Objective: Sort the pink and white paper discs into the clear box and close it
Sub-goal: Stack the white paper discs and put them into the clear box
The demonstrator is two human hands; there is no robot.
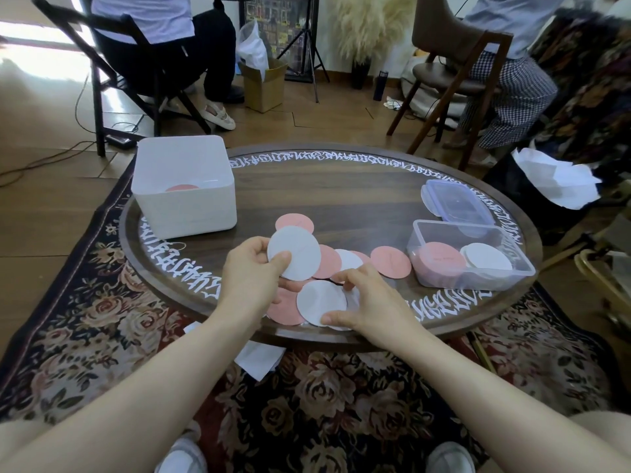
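White bin (186, 213): far left on the round wooden bench (341, 186), open on top; a pink disc (182, 188) lies on its floor.
Left hand (251, 268): lifted just above the bench, thumb and fingers pinched on a white disc (297, 250) held tilted over the pile.
Loose pile (324, 268): pink and white discs overlapping at the near middle of the bench, between the two hands and spreading right toward the clear box; one pink disc (294, 222) peeks out behind the held white one.
Right hand (367, 298): fingers spread and resting on a second white disc (319, 302) lying flat on the pile near the bench edge; not clamped on it.
Lone pink disc (391, 262): flat on the bench, just beside the clear box.
Clear box (478, 281): right side of the bench, open; a pink stack (442, 259) sits at its left, a white stack (486, 256) at its right.
Lid (457, 203): off, lying on the bench just behind the clear box.
Floor: patterned rug (85, 319) under the bench.
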